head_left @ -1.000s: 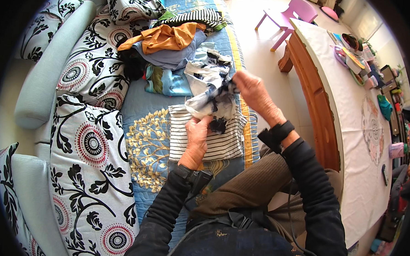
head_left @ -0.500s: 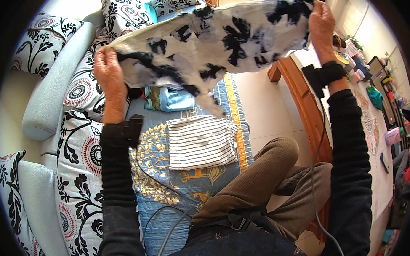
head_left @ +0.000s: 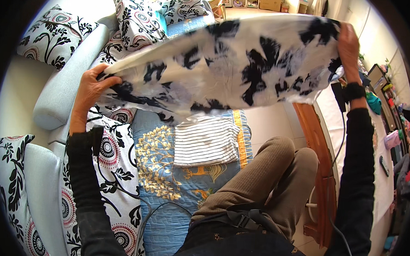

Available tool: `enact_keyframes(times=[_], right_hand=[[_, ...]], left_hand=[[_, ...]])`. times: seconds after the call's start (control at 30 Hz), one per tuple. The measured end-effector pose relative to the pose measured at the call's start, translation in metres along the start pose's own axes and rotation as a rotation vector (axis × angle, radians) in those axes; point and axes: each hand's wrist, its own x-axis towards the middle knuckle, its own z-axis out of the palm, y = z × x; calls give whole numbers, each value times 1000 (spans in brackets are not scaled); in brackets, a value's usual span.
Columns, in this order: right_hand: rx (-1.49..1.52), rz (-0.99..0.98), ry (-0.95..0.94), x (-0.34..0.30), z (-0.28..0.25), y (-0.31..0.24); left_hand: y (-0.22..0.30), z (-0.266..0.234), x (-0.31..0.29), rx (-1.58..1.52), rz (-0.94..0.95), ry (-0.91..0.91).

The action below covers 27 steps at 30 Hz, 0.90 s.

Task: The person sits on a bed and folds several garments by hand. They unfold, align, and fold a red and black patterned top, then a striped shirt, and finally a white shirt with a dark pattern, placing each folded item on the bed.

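Observation:
A white cloth with blurred black floral patches (head_left: 235, 60) is stretched in the air between my two hands. My left hand (head_left: 93, 87) grips its left end, thumb on the near side. At the upper right, my right hand (head_left: 349, 47) is closed on the other end. The cloth looks like a garment, but its kind does not show. Below it, a folded white cloth with dark stripes (head_left: 206, 144) lies on the blue patterned quilt (head_left: 159, 231), its far edge partly covered by the raised cloth.
Grey sofa arms (head_left: 72, 78) and black-and-white patterned cushions (head_left: 58, 37) line the left side. A wooden table edge (head_left: 315, 165) runs along my right, with a remote control (head_left: 384, 166) on the white tabletop. A cable (head_left: 342, 134) hangs from my right wrist.
Both hands have moved apart, pulling the cloth wider. The cloth's hanging middle has lifted and spread. My left hand shifted left and downward, the right one to the right.

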Motion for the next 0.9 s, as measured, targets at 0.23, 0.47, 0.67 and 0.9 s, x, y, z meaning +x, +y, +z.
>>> enact_keyframes(times=[0.23,0.47,0.67,0.9], right_hand=[[6,27,-313,-68,-20,-10],[255,177,-493,-52,-113,10],[170,139,-508,-65,-252,11],[135,599,-961,-131,-341,29]], left_hand=[[-52,5,9,109,-51,55],[-30,-5,25,-141,-245,-186],[12,-32,-3,-176,-240,-323],[41,43,15,-104,-142,-545]])
